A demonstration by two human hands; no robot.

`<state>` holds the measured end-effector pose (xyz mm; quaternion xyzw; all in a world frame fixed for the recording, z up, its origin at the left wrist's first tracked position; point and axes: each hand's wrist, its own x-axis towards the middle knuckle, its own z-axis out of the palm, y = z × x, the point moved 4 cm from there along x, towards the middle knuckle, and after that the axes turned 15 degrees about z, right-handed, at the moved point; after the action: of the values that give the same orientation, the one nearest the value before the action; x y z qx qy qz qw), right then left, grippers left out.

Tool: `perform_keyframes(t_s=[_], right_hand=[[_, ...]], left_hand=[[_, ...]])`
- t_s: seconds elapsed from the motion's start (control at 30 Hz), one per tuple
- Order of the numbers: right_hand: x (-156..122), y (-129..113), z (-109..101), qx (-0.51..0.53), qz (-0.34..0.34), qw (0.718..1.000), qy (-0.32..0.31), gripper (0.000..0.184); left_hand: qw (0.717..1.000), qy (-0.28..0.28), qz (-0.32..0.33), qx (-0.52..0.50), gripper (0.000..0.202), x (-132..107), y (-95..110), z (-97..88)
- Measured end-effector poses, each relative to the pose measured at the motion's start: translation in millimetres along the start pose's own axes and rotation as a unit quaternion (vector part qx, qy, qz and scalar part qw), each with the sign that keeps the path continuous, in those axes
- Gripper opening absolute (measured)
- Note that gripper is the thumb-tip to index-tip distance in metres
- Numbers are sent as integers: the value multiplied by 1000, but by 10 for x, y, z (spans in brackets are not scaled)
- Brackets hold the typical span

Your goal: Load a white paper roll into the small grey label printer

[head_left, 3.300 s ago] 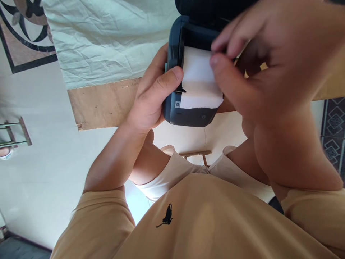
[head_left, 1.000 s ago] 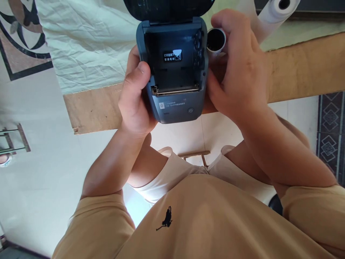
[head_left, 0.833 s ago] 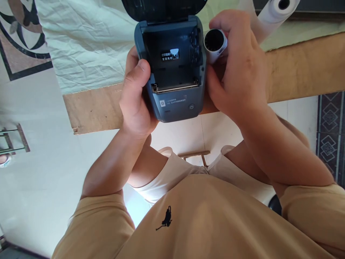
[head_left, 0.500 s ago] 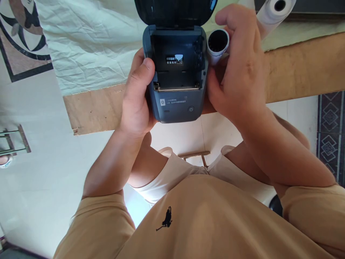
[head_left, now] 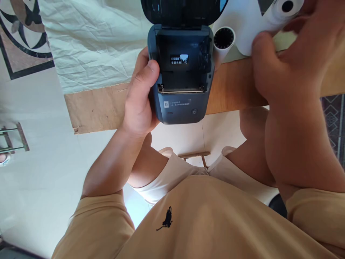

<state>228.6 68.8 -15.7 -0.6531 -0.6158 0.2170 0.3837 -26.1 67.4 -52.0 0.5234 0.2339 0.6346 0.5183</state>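
A dark blue portable label printer [head_left: 185, 104] is in my left hand [head_left: 141, 90], thumb along its left side. Its black lid [head_left: 183, 12] stands raised, and the paper bay shows a small printed sticker but no roll. Close against the printer's right side stands a slim white roll [head_left: 221, 54] with a dark toothed core. My right hand [head_left: 291, 57] is at the upper right, its thumb and fingers closed about the lower part of a larger white paper roll [head_left: 277, 18]. Some of its fingers are hidden behind the wrist and roll.
A pale green cloth [head_left: 94, 39] covers the wooden table, whose bare front edge [head_left: 99, 109] shows. White paper [head_left: 239, 25] lies behind the slim roll. My legs are beneath the edge. A small rack-like stool [head_left: 14, 138] is on the floor at left.
My right hand has left the printer's side and the slim roll, moving right to the larger roll. The printer, slim roll and larger roll have shifted slightly right. My left hand keeps its hold.
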Motion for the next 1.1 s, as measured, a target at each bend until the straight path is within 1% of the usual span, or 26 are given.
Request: perform_keyframes(t_s=[0.07, 0.1, 0.17, 0.2, 0.27, 0.33, 0.37, 0.43, 0.5, 0.57, 0.6, 0.63, 0.67, 0.7, 0.73, 0.77, 0.8, 0.87, 0.93, 1.0, 1.07, 1.1], right_hand=[[18, -30, 46, -126, -51, 991, -8, 51], [22, -40, 64, -150, -64, 986, -12, 50], [28, -44, 70, -126, -70, 990, -5, 48], [27, -46, 69, -103, -82, 991, 2, 50], [17, -56, 72, -69, -130, 989, 9, 60], [12, -55, 96, -76, -163, 984, -3, 64], [13, -52, 111, -94, -165, 982, -12, 63], [21, -46, 124, -133, -148, 980, -19, 60], [31, -43, 114, -154, -124, 980, -8, 57], [50, -18, 105, -159, -102, 982, 7, 54], [64, 6, 110, -154, -98, 983, 9, 54], [78, 31, 117, -141, -101, 985, 11, 57], [92, 58, 123, -117, -109, 987, 14, 60], [105, 83, 128, -83, -119, 989, 14, 65], [112, 100, 135, -45, -132, 990, 7, 68], [115, 111, 141, -9, -139, 990, -2, 70], [113, 112, 146, 22, -138, 990, -15, 68], [97, 87, 161, 45, -127, 990, -46, 62], [82, 53, 163, 19, -111, 993, -47, 55], [93, 56, 152, -33, -85, 996, -13, 45], [115, 81, 143, -58, -79, 995, 18, 44], [121, 87, 142, -51, -93, 994, 25, 44]], left_hand=[[1000, -4, 5, 30, 49, -11, 42, 36], [999, -2, 8, 42, 53, -33, 81, 68], [998, 0, -3, 57, 55, -107, 163, 149], [998, -6, -8, 59, 55, -147, 202, 191], [998, -19, -21, 63, 55, -209, 244, 242], [996, -30, -39, 68, 54, -221, 220, 234], [996, -35, -50, 70, 53, -207, 188, 212], [995, -31, -65, 67, 48, -154, 125, 151], [998, -4, -49, 37, 40, -91, 125, 101], [999, 24, -36, -4, 28, -59, 184, 97], [998, 20, -52, -14, 22, -61, 210, 115], [996, 13, -82, -15, 16, -72, 221, 135], [996, 7, -87, -19, 15, -80, 237, 150], [997, 20, -61, -31, 15, -79, 254, 142], [997, 14, -65, -32, 18, -87, 228, 137], [999, 25, -30, -38, 23, -81, 214, 110], [999, 27, -25, -36, 27, -81, 169, 85], [999, 30, -5, -32, 31, -72, 98, 42], [999, 27, -14, -26, 27, -64, 68, 44], [999, 15, -32, -4, 29, -61, 106, 97], [998, -7, -54, 35, 40, -73, 185, 181], [997, -16, -60, 54, 48, -83, 233, 223]])
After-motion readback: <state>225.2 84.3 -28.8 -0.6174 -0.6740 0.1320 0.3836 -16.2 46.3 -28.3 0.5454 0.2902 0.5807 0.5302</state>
